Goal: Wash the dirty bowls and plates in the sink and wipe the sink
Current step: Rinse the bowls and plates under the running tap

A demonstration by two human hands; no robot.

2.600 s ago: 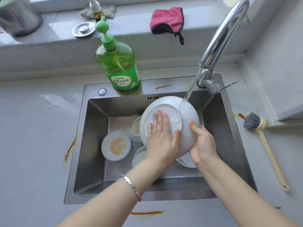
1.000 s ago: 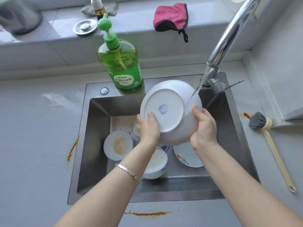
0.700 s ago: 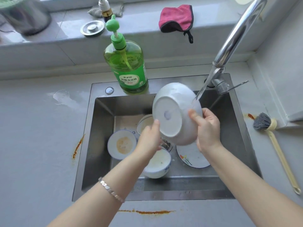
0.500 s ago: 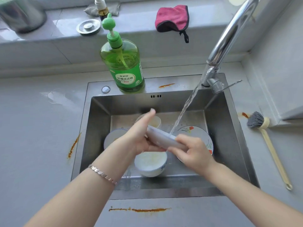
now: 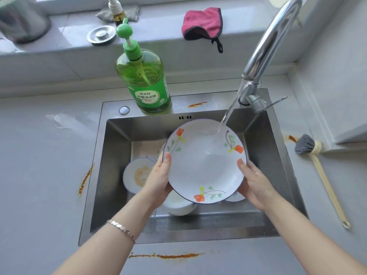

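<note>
Presently we hold a floral plate (image 5: 204, 165) between both hands over the sink (image 5: 111, 175). Our left hand (image 5: 158, 179) grips its left rim, thumb on the upper face and fingers hidden beneath, and our right hand (image 5: 254, 185) grips the right rim the same way. The plate faces up toward us, slightly tilted, and the water stream (image 5: 228, 116) from the chrome faucet (image 5: 266, 48) lands on its far right part. A bracelet (image 5: 121, 229) sits on our left wrist. Below the plate, on the sink floor, lie a small bowl (image 5: 135, 175) smeared with orange residue at the left, a white bowl (image 5: 178, 205) partly hidden under the plate's near edge, and the rim of another dish (image 5: 235, 197) just beside our right hand. A green detergent bottle (image 5: 145, 80) stands on the sink's back ledge. On the grey tabletop (image 5: 39, 175) we see orange smears (image 5: 85, 179) left of and in front of the sink, and a long-handled brush (image 5: 309, 149) at the right. A pink cloth (image 5: 202, 22) and a metal drain stopper (image 5: 101, 34) rest on the windowsill (image 5: 158, 34).
</note>
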